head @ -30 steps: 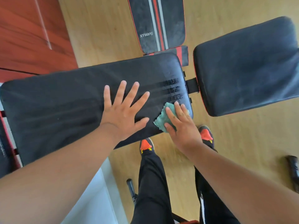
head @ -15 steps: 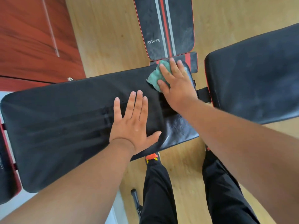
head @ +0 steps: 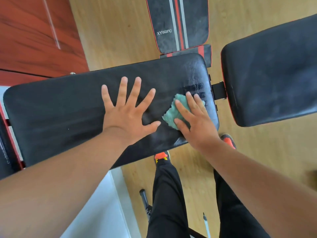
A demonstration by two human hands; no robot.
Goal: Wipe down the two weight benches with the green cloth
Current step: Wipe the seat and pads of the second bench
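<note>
Far left there's reddish wood flooring (head: 34, 31), then the long black bench pad (head: 60, 114) stretching across the middle of the shot. The person's left hand (head: 127, 114) is planted flat on it, fingers spread wide and straight, holding nothing. Just to the right of that thumb is the green cloth (head: 175, 112), lying on the same pad near its right end. The right hand (head: 195, 121) sits on top of it, fingers straight and pressing down, so the cloth pokes out under the fingertips and on the thumb side. Streaky wipe marks show just beyond those fingers. Past a short black strap, well right, is the second black pad (head: 274, 71). Up top there's a striped pad (head: 180, 23) marked XYWang. Light wood floor (head: 257, 160) underneath, orange-toed shoes down below.
</note>
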